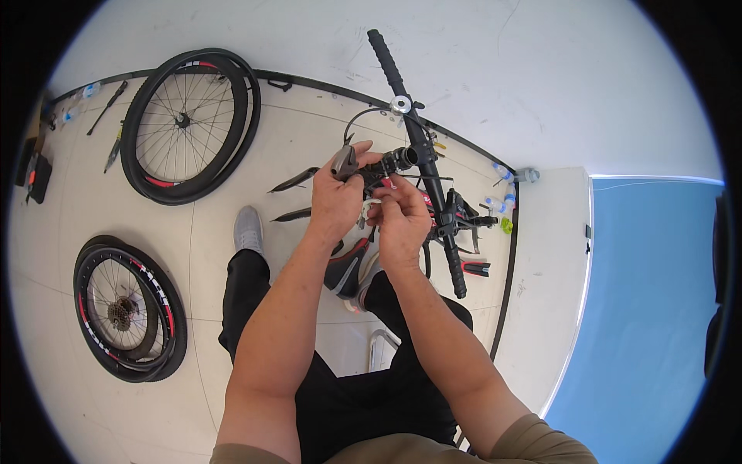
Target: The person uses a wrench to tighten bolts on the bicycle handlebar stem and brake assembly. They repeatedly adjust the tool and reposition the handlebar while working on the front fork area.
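A person's left hand [338,197] curls its fingers around a grey lever [343,164], the right hand's [406,224] fingers bunch close beside, their grip unclear, while the handlebar [435,185] just beyond them looks already mounted and wheels [133,147] still off the bike lie well left of the fingers.

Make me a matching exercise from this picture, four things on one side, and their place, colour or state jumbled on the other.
Things:
1. Bell
2. Left hand
3. Wheel with sprockets
4. Handlebar

Descriptions:
A. Lying at the lower left of the view
B. Long, black and slanting across the view
C. Silver and round
D. Closed around a dark grey part

Right pairs: 1-C, 2-D, 3-A, 4-B.
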Motion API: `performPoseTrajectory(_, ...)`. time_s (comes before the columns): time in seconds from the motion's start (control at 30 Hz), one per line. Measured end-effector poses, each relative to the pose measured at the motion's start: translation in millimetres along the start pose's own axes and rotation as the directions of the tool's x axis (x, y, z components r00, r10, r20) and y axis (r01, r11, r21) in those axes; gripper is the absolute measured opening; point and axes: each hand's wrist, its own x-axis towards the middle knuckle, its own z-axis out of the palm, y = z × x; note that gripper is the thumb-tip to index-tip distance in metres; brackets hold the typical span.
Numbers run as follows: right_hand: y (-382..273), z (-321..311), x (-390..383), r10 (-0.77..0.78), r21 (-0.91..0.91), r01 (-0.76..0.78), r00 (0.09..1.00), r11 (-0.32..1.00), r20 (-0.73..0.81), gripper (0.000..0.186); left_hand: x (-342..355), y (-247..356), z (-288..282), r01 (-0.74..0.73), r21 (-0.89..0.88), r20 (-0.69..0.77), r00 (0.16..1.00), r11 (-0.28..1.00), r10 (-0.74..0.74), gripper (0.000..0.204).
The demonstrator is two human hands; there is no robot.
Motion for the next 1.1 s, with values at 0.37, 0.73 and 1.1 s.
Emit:
performPoseTrajectory(0.37,1.6,2.5,0.1,0.021,0.039,-0.020,1.000,0.999,-0.005,0.031,0.1,-2.6,0.0,0.034,0.006,0.002,0.999,0.999,-0.034,0.050)
performPoseTrajectory(0.73,-0.3,2.9,-1.5,0.011,-0.026,-0.011,1.000,1.000,0.014,0.031,-1.1,2.5,0.4,0.038,0.035,-0.005,0.999,0.999,-0.037,0.049)
performPoseTrajectory(1.1,3.7,2.7,-4.9,0.042,-0.060,-0.044,0.998,0.997,-0.036,0.035,-0.2,1.1,-0.6,0.077,0.000,0.015,0.997,0.997,-0.077,0.046)
